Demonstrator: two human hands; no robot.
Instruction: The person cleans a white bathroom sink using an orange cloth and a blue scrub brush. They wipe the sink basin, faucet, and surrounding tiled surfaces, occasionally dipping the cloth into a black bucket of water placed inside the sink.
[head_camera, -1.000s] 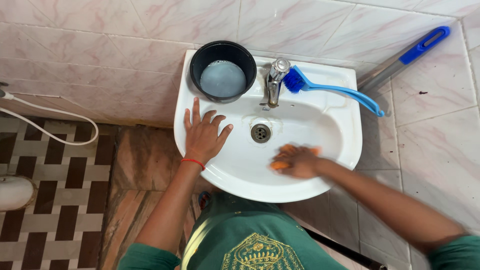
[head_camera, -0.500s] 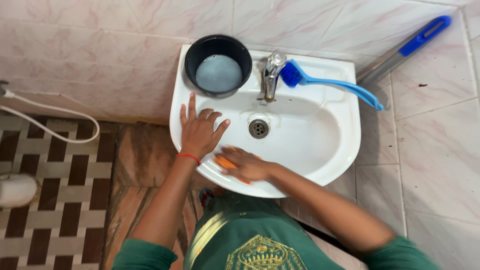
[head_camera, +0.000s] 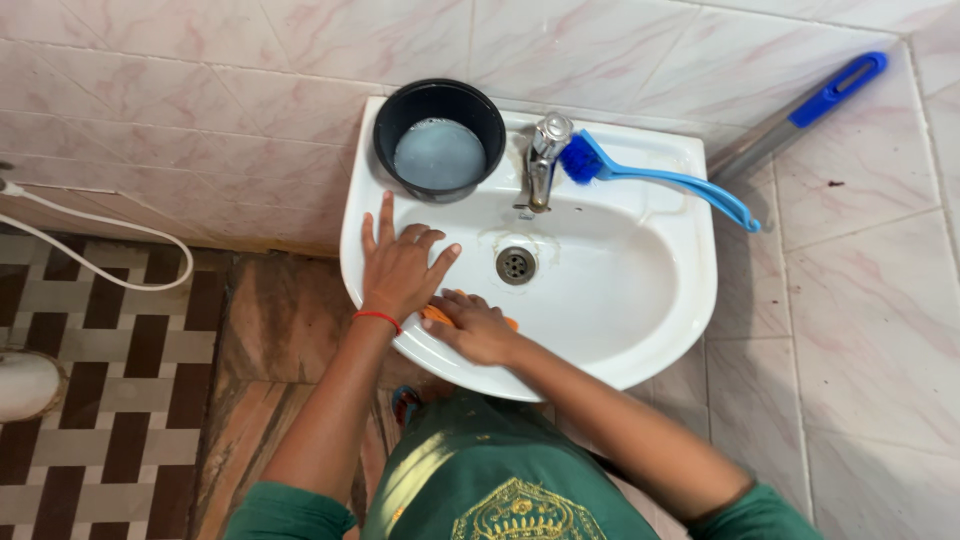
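Floor: brown and cream patterned tiles (head_camera: 90, 400) fill the lower left, with a white hose (head_camera: 100, 262) looping across them from the left edge
Left hand: the left hand (head_camera: 400, 268) lies flat on the left rim of the sink, palm down, fingers spread wide and pointing toward the wall; its grip closes on nothing; a red thread circles the wrist
Pot: a black pot (head_camera: 440, 140) with pale cloudy water stands on the back left corner of the sink, just beyond the left fingertips
Sink: a white wall-hung sink (head_camera: 640, 290) with a round metal drain (head_camera: 516, 265) at the middle of the bowl
Sponge: an orange sponge (head_camera: 442, 318) sits on the front left slope of the bowl, just beside the left hand, mostly hidden under the right hand
Right hand: the right hand (head_camera: 480, 328) presses down on the sponge, fingers curled over it
Tap: a chrome tap (head_camera: 543, 160) rises at the back centre, above the drain
Brush: a blue brush (head_camera: 650, 180) lies on the back right ledge, bristles touching the tap, its handle running out past the right edge
Corner: a grey pole with a blue handle (head_camera: 800, 112) leans against the pink marbled wall tiles on the right
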